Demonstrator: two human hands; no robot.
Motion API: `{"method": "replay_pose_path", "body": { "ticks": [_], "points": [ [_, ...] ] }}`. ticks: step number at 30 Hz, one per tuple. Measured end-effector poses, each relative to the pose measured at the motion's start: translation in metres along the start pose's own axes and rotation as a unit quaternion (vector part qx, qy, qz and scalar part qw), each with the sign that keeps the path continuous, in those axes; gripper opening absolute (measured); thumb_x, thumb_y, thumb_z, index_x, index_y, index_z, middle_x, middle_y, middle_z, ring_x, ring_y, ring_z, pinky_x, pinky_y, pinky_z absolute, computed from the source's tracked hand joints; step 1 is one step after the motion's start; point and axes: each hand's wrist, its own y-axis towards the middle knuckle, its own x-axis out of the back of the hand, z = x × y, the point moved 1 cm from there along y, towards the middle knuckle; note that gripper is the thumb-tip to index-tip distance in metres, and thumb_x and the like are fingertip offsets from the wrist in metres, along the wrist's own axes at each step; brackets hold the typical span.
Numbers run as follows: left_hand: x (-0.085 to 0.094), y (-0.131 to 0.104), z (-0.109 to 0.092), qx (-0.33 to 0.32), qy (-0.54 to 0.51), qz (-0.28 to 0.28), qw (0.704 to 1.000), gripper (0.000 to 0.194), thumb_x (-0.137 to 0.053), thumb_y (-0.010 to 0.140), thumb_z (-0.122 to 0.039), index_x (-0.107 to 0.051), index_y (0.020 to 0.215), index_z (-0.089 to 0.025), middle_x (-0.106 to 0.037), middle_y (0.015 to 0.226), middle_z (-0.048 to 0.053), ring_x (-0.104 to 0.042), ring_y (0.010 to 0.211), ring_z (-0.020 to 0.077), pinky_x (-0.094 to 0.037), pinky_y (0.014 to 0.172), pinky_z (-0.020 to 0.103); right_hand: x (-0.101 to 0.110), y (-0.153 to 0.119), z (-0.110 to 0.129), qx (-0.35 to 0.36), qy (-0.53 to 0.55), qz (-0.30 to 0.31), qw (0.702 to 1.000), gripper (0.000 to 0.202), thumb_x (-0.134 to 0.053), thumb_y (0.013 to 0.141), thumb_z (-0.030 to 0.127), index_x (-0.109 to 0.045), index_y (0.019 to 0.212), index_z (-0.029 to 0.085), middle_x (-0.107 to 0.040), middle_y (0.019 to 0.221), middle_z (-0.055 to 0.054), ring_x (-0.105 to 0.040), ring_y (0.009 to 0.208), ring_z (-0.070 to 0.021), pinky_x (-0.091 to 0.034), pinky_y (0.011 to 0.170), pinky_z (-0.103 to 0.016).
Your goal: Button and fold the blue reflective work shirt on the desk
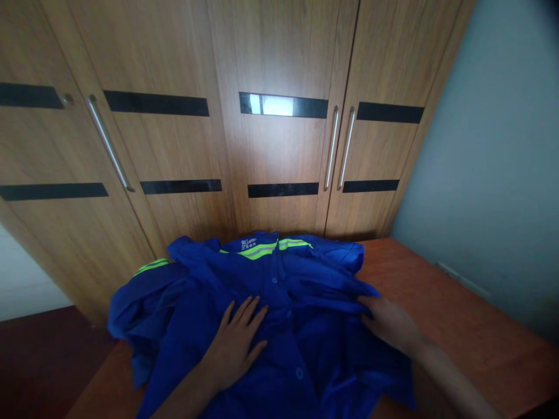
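A blue work jacket (pixel 314 337) lies spread out and wrinkled, its buttoned front facing up. Yellow-green and grey reflective stripes and some white lettering show at its far end. My left hand (pixel 236 343) rests flat on the front of the jacket, left of the button line, with its fingers spread. At the right side of the jacket, my right hand (pixel 386 320) pinches a fold of the cloth between thumb and fingers. One sleeve is bunched at the left and hangs over the edge there.
Under the jacket is a reddish-brown wooden table (pixel 458 337). Right behind it stands a wooden wardrobe (pixel 279 151) with black strips and metal handles (pixel 332 148). A pale wall (pixel 493 163) borders the right side. Dark floor (pixel 48 361) shows at lower left.
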Motion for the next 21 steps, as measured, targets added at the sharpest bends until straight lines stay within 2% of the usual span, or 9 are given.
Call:
{"method": "replay_pose_path", "body": {
  "ticks": [4, 6, 8, 11, 13, 15, 18, 21],
  "points": [
    [-0.012, 0.011, 0.016, 0.036, -0.007, 0.024, 0.999, 0.056, -0.037, 0.093, -0.051, -0.031, 0.145, -0.03, -0.033, 0.153, 0.01, -0.03, 0.14, 0.0293, -0.019, 0.112, 0.059, 0.028, -0.003, -0.04, -0.097, -0.088, -0.039, 0.991, 0.025, -0.044, 0.085, 0.02, -0.065, 0.098, 0.023, -0.072, 0.095, -0.011, -0.069, 0.09, -0.0284, -0.047, 0.07, -0.035],
    [-0.014, 0.021, 0.02, 0.047, -0.006, 0.024, 0.999, 0.057, -0.036, 0.093, -0.053, -0.033, 0.145, -0.029, -0.032, 0.154, 0.011, -0.029, 0.14, 0.0294, -0.018, 0.112, 0.059, 0.048, -0.009, -0.048, -0.131, -0.123, -0.058, 0.982, 0.023, -0.044, 0.085, 0.022, -0.065, 0.095, 0.022, -0.072, 0.093, -0.012, -0.069, 0.087, -0.0305, -0.046, 0.066, -0.035],
    [-0.015, 0.032, 0.022, 0.052, -0.003, 0.024, 0.998, 0.058, -0.036, 0.092, -0.053, -0.034, 0.144, -0.028, -0.032, 0.154, 0.012, -0.028, 0.141, 0.0295, -0.017, 0.113, 0.059, 0.066, -0.019, -0.041, -0.143, -0.135, -0.065, 0.978, 0.022, -0.045, 0.085, 0.023, -0.064, 0.095, 0.022, -0.072, 0.089, -0.012, -0.07, 0.083, -0.0315, -0.045, 0.063, -0.035],
    [-0.016, 0.044, 0.024, 0.055, 0.0, 0.033, 0.998, 0.059, -0.036, 0.092, -0.053, -0.036, 0.144, -0.025, -0.032, 0.153, 0.014, -0.027, 0.141, 0.0302, -0.017, 0.113, 0.058, 0.073, -0.041, -0.004, -0.087, -0.09, -0.036, 0.991, 0.03, -0.045, 0.085, 0.022, -0.062, 0.109, 0.023, -0.073, 0.091, -0.01, -0.07, 0.085, -0.0293, -0.047, 0.069, -0.036],
    [-0.013, 0.049, 0.023, 0.06, 0.0, 0.036, 0.998, 0.059, -0.037, 0.092, -0.052, -0.038, 0.143, -0.023, -0.034, 0.152, 0.015, -0.028, 0.141, 0.0311, -0.018, 0.112, 0.059, 0.062, -0.057, 0.033, -0.001, -0.032, -0.014, 0.999, 0.042, -0.048, 0.084, 0.022, -0.054, 0.126, 0.025, -0.07, 0.108, -0.009, -0.067, 0.096, -0.027, -0.048, 0.08, -0.035],
    [-0.008, 0.049, 0.018, 0.065, 0.002, 0.03, 0.997, 0.055, -0.041, 0.091, -0.046, -0.041, 0.141, -0.022, -0.036, 0.151, 0.015, -0.028, 0.14, 0.0317, -0.018, 0.112, 0.058, 0.041, -0.071, 0.071, 0.09, 0.024, 0.031, 0.995, 0.052, -0.056, 0.079, 0.021, -0.051, 0.13, 0.03, -0.066, 0.119, -0.006, -0.065, 0.101, -0.0245, -0.048, 0.084, -0.031],
    [0.006, 0.041, 0.001, 0.057, 0.003, 0.019, 0.998, 0.049, -0.048, 0.088, -0.03, -0.048, 0.136, -0.022, -0.041, 0.148, 0.013, -0.03, 0.14, 0.0307, -0.022, 0.113, 0.055, 0.006, -0.077, 0.11, 0.161, 0.061, 0.092, 0.981, 0.047, -0.061, 0.072, 0.019, -0.061, 0.118, 0.028, -0.069, 0.111, -0.005, -0.067, 0.092, -0.0219, -0.048, 0.077, -0.026],
    [0.019, 0.021, -0.022, 0.045, -0.02, 0.02, 0.999, 0.046, -0.05, 0.085, -0.021, -0.053, 0.131, -0.023, -0.048, 0.143, 0.011, -0.039, 0.134, 0.0288, -0.033, 0.11, 0.049, -0.017, -0.065, 0.123, 0.157, 0.106, 0.139, 0.972, 0.037, -0.057, 0.069, 0.011, -0.067, 0.101, 0.025, -0.072, 0.096, -0.002, -0.068, 0.079, -0.0173, -0.046, 0.067, -0.021]
  ]
}}
